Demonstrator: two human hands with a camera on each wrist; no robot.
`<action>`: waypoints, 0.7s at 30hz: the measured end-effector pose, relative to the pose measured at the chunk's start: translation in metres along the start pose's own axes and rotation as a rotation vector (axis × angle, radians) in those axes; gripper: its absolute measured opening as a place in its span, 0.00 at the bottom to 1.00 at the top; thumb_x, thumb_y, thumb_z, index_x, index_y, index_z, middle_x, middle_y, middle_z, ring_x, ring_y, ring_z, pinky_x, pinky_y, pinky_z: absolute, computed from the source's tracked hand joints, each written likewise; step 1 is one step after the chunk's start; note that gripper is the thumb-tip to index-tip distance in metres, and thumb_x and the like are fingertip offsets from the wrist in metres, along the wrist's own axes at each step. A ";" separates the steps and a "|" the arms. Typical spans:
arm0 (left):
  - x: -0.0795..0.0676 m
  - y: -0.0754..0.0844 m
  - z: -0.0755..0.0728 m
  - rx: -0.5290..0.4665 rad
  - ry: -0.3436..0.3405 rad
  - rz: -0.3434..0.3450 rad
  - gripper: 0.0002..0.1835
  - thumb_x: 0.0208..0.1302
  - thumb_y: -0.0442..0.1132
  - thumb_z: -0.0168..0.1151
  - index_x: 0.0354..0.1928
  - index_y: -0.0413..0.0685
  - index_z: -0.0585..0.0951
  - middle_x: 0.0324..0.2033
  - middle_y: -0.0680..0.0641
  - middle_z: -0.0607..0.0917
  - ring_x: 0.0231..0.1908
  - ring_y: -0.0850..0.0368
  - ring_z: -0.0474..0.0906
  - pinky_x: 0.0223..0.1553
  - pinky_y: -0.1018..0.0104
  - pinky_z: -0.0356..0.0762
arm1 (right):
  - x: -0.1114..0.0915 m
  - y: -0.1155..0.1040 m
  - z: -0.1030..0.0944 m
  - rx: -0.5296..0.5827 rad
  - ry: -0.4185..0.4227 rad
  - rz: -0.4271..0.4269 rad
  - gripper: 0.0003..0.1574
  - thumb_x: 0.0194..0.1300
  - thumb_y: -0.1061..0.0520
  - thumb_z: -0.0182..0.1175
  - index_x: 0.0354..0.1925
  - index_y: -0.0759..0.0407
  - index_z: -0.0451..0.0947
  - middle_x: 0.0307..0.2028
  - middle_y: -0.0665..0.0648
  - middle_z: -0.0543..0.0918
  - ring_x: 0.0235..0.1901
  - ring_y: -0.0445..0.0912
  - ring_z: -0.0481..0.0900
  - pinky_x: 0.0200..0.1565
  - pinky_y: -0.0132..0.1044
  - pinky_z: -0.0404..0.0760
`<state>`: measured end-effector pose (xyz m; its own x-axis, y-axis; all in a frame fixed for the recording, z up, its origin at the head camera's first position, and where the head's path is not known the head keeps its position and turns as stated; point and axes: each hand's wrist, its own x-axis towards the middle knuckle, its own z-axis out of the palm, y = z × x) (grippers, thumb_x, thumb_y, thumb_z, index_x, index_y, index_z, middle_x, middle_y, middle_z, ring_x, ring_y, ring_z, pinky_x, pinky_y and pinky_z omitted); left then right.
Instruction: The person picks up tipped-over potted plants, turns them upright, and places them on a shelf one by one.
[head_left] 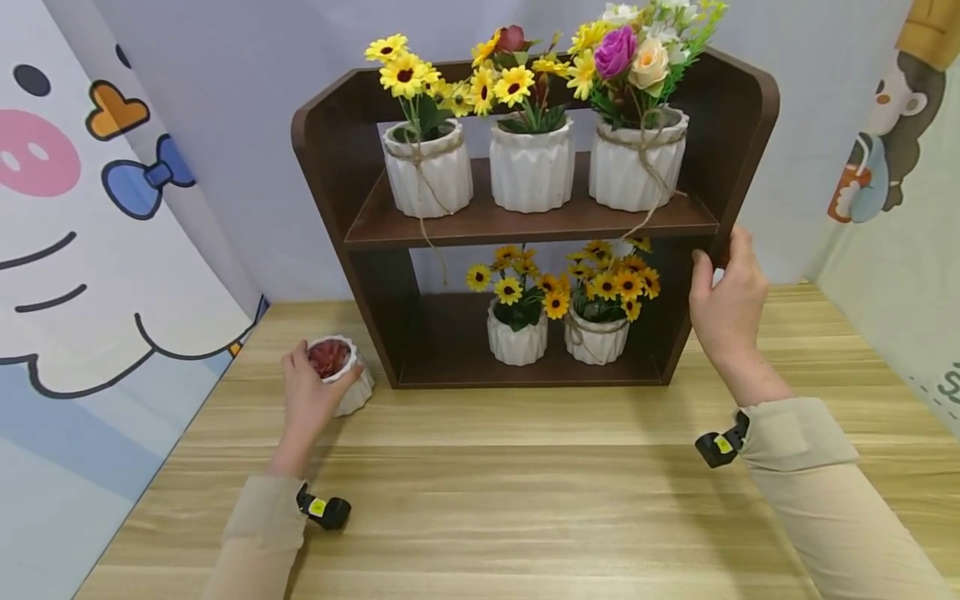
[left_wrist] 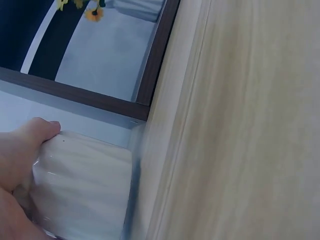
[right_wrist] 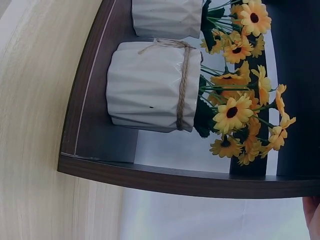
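Note:
At the left of the table my left hand (head_left: 311,400) grips a white ribbed flowerpot (head_left: 357,393) with a dark red succulent (head_left: 328,358) in it. In the left wrist view, the thumb presses the rim of this pot (left_wrist: 85,185). The pot is beside the lower left corner of a dark brown two-tier shelf (head_left: 532,229). My right hand (head_left: 729,300) holds the shelf's right side panel, thumb at the front edge and fingers partly hidden behind. Only a sliver of that hand (right_wrist: 312,215) enters the right wrist view.
On the upper tier stand three white pots of artificial flowers: a left one (head_left: 429,171), a middle one (head_left: 531,167) and a right one (head_left: 637,162). Two sunflower pots, a left one (head_left: 517,335) and a right one (head_left: 597,340), stand on the lower tier. Patterned curtains hang behind the wooden table (head_left: 510,500).

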<state>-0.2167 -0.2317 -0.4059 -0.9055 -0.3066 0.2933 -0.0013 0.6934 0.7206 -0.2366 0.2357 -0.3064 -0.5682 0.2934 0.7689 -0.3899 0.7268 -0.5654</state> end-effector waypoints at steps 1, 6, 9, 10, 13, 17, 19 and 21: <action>-0.001 0.001 -0.001 -0.001 -0.006 0.006 0.48 0.48 0.44 0.69 0.64 0.28 0.53 0.55 0.29 0.60 0.54 0.35 0.63 0.57 0.44 0.62 | 0.000 0.000 0.000 -0.001 0.000 0.000 0.20 0.65 0.60 0.51 0.54 0.66 0.67 0.41 0.69 0.76 0.38 0.60 0.74 0.38 0.50 0.70; -0.009 0.005 -0.005 0.011 -0.030 0.049 0.48 0.47 0.42 0.70 0.64 0.27 0.54 0.55 0.28 0.60 0.54 0.35 0.63 0.56 0.44 0.63 | -0.001 0.000 0.000 -0.003 0.002 0.000 0.20 0.65 0.60 0.50 0.54 0.65 0.67 0.40 0.69 0.76 0.37 0.60 0.74 0.38 0.50 0.69; -0.015 0.008 -0.006 0.024 -0.047 0.077 0.48 0.46 0.42 0.70 0.63 0.27 0.55 0.56 0.28 0.61 0.54 0.35 0.63 0.56 0.44 0.63 | -0.001 0.001 -0.001 -0.001 0.004 0.003 0.20 0.65 0.60 0.50 0.55 0.65 0.67 0.41 0.69 0.76 0.38 0.60 0.74 0.38 0.49 0.69; -0.017 0.009 -0.007 0.029 -0.056 0.080 0.48 0.46 0.42 0.70 0.63 0.28 0.55 0.56 0.28 0.61 0.54 0.35 0.63 0.56 0.44 0.63 | -0.001 0.001 -0.001 0.001 0.003 0.004 0.21 0.65 0.60 0.50 0.55 0.65 0.67 0.41 0.69 0.76 0.38 0.59 0.74 0.38 0.49 0.69; -0.023 0.012 -0.008 0.042 -0.089 0.079 0.48 0.46 0.42 0.70 0.64 0.28 0.54 0.56 0.29 0.60 0.55 0.35 0.63 0.57 0.43 0.62 | -0.001 0.001 0.000 0.004 0.000 0.006 0.20 0.65 0.60 0.51 0.55 0.65 0.67 0.41 0.69 0.76 0.38 0.60 0.74 0.39 0.49 0.70; -0.030 0.017 -0.009 0.053 -0.118 0.070 0.49 0.46 0.43 0.70 0.64 0.29 0.54 0.56 0.30 0.60 0.55 0.36 0.62 0.57 0.43 0.62 | -0.001 0.001 0.000 0.008 -0.004 0.002 0.20 0.65 0.60 0.51 0.55 0.65 0.67 0.41 0.69 0.76 0.39 0.60 0.74 0.39 0.49 0.70; -0.033 0.020 -0.010 0.058 -0.125 0.081 0.49 0.45 0.43 0.71 0.64 0.30 0.55 0.57 0.30 0.60 0.56 0.36 0.62 0.57 0.44 0.62 | -0.001 0.000 0.000 0.010 0.000 0.000 0.21 0.65 0.60 0.50 0.55 0.65 0.67 0.41 0.69 0.76 0.39 0.59 0.74 0.39 0.49 0.69; -0.036 0.023 -0.010 0.070 -0.139 0.101 0.48 0.44 0.43 0.71 0.63 0.29 0.56 0.57 0.30 0.61 0.55 0.36 0.63 0.56 0.44 0.63 | 0.000 -0.001 0.000 0.011 0.003 -0.001 0.21 0.65 0.60 0.50 0.55 0.65 0.66 0.41 0.69 0.76 0.38 0.59 0.74 0.39 0.49 0.69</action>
<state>-0.1797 -0.2106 -0.3938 -0.9525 -0.1437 0.2686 0.0671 0.7610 0.6453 -0.2362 0.2348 -0.3062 -0.5656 0.2941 0.7704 -0.3986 0.7204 -0.5676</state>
